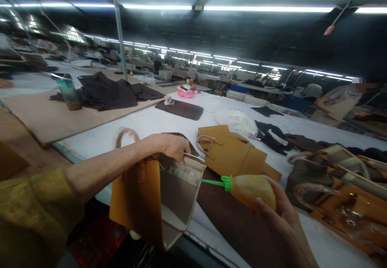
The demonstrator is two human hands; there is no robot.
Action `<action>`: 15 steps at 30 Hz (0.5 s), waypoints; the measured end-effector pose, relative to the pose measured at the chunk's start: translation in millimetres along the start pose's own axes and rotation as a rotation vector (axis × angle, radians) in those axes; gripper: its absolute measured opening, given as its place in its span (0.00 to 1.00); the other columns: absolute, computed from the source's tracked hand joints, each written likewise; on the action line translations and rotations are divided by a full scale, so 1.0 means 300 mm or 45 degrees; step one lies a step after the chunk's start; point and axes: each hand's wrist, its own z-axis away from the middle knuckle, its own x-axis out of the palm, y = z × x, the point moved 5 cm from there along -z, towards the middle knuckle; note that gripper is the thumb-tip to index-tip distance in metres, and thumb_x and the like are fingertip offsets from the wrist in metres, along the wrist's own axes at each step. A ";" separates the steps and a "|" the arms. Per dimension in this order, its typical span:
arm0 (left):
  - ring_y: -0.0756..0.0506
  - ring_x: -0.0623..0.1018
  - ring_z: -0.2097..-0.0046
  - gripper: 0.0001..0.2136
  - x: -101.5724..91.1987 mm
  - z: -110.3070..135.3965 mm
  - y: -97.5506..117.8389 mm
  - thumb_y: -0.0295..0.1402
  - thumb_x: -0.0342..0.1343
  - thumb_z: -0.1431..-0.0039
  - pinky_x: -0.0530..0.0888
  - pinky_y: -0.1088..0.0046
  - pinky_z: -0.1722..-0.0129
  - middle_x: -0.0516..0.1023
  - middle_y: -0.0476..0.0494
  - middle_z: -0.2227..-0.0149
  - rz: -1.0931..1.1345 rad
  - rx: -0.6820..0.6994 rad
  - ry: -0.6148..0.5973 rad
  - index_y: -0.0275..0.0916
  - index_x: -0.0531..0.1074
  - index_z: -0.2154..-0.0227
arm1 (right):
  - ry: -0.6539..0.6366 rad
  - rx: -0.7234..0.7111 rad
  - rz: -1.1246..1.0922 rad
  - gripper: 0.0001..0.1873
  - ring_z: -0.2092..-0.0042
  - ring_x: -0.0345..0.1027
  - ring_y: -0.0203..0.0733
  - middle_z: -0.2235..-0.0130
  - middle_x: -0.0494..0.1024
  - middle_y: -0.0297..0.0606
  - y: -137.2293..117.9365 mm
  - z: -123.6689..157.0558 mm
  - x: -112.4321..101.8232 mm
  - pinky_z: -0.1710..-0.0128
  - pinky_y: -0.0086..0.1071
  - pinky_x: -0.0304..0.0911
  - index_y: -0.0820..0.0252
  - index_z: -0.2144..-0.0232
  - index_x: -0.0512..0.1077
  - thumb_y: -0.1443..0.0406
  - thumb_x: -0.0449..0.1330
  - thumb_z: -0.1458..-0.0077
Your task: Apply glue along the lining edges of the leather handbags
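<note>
A tan handbag (133, 203) with its side open stands at the table's near edge, its pale lining showing. My left hand (173, 147) reaches over the top and grips the bag's far upper edge, fingertips partly hidden. In my right hand (281, 211) lies a squeeze bottle (250, 189) of yellowish glue-like liquid, held sideways with fingers wrapped round it. Its green nozzle (213, 182) points left, the tip at the bag's open side edge. A wrapped handle (125, 135) rises from the bag's near panel.
Flat tan bag pieces (232, 151) lie behind the bag on the white table (145, 118). Several brown and tan bags (332, 191) crowd the right. Dark fabric (105, 90) and a green tumbler (68, 92) sit at left. A person (341, 102) stands beyond the table at right.
</note>
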 end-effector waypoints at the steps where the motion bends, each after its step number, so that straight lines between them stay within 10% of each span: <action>1: 0.51 0.67 0.75 0.09 -0.009 -0.003 0.016 0.27 0.55 0.59 0.64 0.79 0.76 0.71 0.51 0.78 -0.055 -0.002 0.046 0.36 0.76 0.71 | -0.003 -0.026 0.006 0.33 0.55 0.69 0.51 0.54 0.73 0.42 0.005 -0.008 -0.002 0.66 0.31 0.69 0.56 0.47 0.59 0.52 0.61 0.53; 15: 0.49 0.67 0.74 0.03 0.022 -0.024 0.066 0.23 0.53 0.54 0.63 0.76 0.74 0.70 0.47 0.76 -0.300 -0.037 0.252 0.33 0.71 0.75 | -0.055 -0.183 0.038 0.30 0.56 0.70 0.50 0.56 0.74 0.39 0.031 -0.066 0.032 0.59 0.35 0.68 0.55 0.51 0.62 0.57 0.63 0.57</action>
